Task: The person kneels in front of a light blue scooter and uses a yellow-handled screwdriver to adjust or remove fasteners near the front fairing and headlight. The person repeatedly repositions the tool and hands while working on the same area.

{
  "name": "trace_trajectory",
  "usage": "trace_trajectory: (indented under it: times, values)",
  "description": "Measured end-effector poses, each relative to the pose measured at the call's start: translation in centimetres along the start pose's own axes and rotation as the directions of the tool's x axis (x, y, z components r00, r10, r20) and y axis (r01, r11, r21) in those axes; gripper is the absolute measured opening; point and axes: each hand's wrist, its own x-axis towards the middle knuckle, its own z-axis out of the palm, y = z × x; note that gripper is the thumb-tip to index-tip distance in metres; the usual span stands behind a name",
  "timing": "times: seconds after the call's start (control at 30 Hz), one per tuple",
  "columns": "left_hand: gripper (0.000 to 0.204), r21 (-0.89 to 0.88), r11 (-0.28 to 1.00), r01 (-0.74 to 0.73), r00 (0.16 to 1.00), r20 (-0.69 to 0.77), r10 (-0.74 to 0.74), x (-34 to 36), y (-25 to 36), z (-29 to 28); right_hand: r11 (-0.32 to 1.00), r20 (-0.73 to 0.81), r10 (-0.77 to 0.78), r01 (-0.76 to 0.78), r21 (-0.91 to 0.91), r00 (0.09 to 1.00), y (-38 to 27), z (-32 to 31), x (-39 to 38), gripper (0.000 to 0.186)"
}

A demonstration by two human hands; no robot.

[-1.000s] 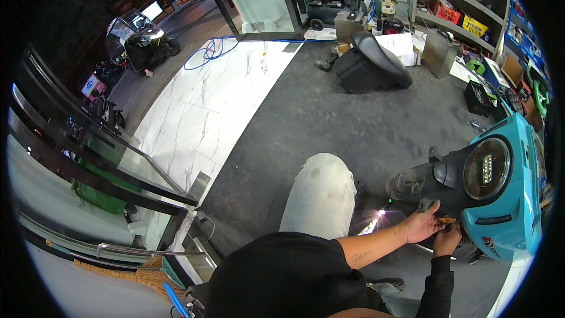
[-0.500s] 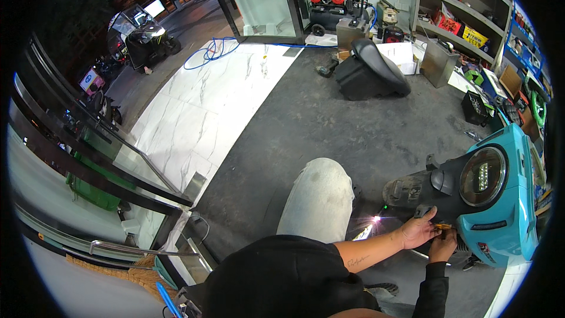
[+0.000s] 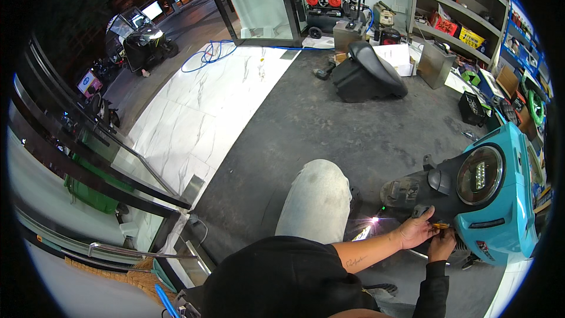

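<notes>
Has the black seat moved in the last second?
No. Against the compressor, the black seat keeps its place; both shift together in view, which looks like camera motion.

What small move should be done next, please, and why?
I would perhaps shift the right grip slightly aside, for a clearer view: it and the left grip are close together at the small orange thing beside the blue-green panel, and together they partly hide it.
</notes>
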Motion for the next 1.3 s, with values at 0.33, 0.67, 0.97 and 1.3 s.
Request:
trace_trajectory:
  times: [0.33, 0.67, 0.97, 1.3]
  values:
    - [0.031, -0.018, 1.0, 0.0, 1.0, -0.025, -0.001, 0.1, -0.2, -0.3, 0.999, 0.008, 0.005, -0.005, 0.045, 1.0, 0.1, 0.2, -0.2, 0.02]
    - [0.029, 0.001, 1.0, -0.01, 0.998, -0.058, 0.01, -0.2, -0.2, 0.2, 0.986, 0.032, 0.015, -0.02, 0.166, 0.999, -0.4, -0.6, -0.2, 0.019]
    - [0.032, 0.009, 1.0, -0.013, 0.999, -0.05, 0.013, -0.1, 0.0, 0.2, 0.996, 0.038, -0.023, 0.02, 0.089, 0.999, 1.1, 0.0, 0.0, 0.017]
    - [0.036, 0.013, 1.0, -0.003, 0.998, -0.058, 0.004, 0.1, -0.2, -0.1, 0.999, 0.049, -0.042, 0.043, -0.01, 0.998, 2.0, 0.3, 0.3, 0.01]
